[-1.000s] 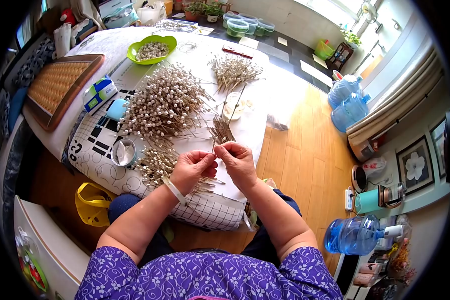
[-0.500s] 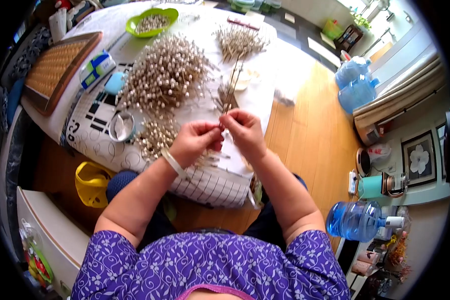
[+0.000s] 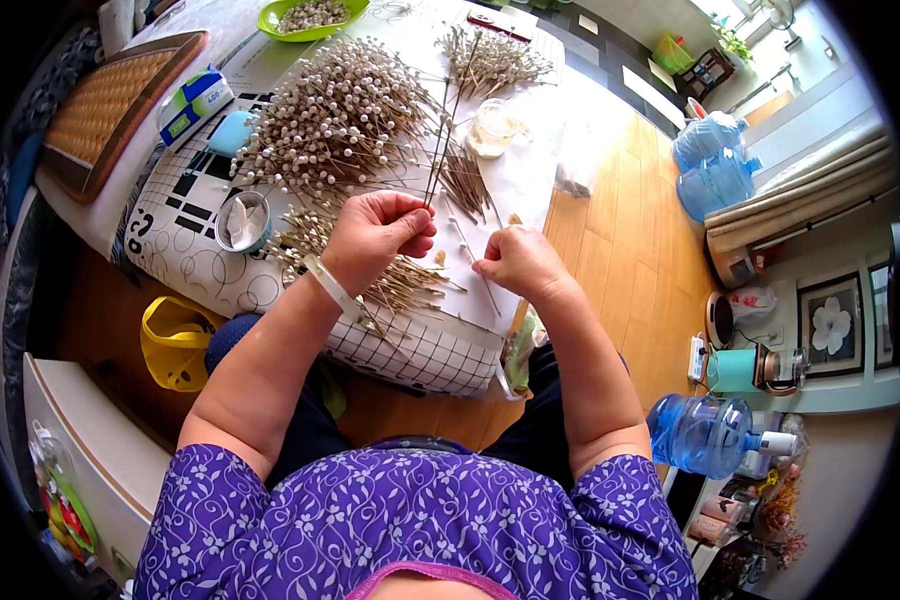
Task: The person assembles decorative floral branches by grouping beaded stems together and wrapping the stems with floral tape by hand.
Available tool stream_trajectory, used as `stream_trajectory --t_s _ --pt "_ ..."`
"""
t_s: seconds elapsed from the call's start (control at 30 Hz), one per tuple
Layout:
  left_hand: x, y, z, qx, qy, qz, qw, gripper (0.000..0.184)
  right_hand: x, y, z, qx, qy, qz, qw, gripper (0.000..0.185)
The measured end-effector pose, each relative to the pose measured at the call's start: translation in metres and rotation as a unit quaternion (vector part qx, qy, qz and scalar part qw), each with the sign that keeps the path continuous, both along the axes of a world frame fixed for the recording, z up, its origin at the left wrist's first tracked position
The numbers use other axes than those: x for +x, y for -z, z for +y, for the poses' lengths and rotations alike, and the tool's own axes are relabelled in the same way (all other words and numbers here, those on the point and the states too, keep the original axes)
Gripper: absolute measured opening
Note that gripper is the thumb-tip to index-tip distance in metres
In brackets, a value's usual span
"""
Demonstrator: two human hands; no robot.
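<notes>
My left hand, a pale bangle on its wrist, pinches a few thin dark stems that point up and away over the table. Apart from it, at the table's right side, my right hand has its fingers closed; what they hold, if anything, I cannot make out. A thin stem with white buds lies beside its fingertips. Under and beside my left hand spreads a bunch of budded twigs. Beyond sits a big pile of white-tipped stems. Short brown sticks lie between the hands and a whitish round roll.
Farther back are a green bowl of buds and another twig bunch. On the left stand a cup with white tissue, a blue box and a tissue pack. A yellow bag is below; water jugs stand right.
My hands have parted: the right moved right and toward me, off the stems, while the left keeps them and rose slightly. The view has shifted a little.
</notes>
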State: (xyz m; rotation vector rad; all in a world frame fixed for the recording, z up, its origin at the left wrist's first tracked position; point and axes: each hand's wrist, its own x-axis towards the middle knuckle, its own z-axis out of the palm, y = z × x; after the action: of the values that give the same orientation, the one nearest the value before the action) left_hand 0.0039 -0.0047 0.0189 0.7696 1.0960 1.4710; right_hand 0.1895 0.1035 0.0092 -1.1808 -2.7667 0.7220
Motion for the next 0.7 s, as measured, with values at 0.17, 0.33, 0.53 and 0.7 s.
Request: stream_trajectory --t_s 0.17,0.33,0.53,0.7 --pt "-0.007 0.000 0.000 0.003 -0.036 0.020 0.999 0.011 0.000 0.006 0.005 0.009 -0.006 0.006 1.000 0.016" --pt "-0.004 0.000 0.000 -0.020 -0.029 0.045 0.998 0.010 0.004 0.000 0.000 -0.286 0.048 0.307 0.906 0.007" --pt "0.021 0.020 0.003 -0.038 0.020 0.009 0.999 0.010 -0.013 -0.025 -0.005 -0.301 0.090 0.534 0.785 0.005" --pt "0.022 0.017 0.004 -0.046 0.032 0.010 0.998 0.012 -0.024 -0.017 0.001 -0.322 0.079 0.532 0.779 0.004"
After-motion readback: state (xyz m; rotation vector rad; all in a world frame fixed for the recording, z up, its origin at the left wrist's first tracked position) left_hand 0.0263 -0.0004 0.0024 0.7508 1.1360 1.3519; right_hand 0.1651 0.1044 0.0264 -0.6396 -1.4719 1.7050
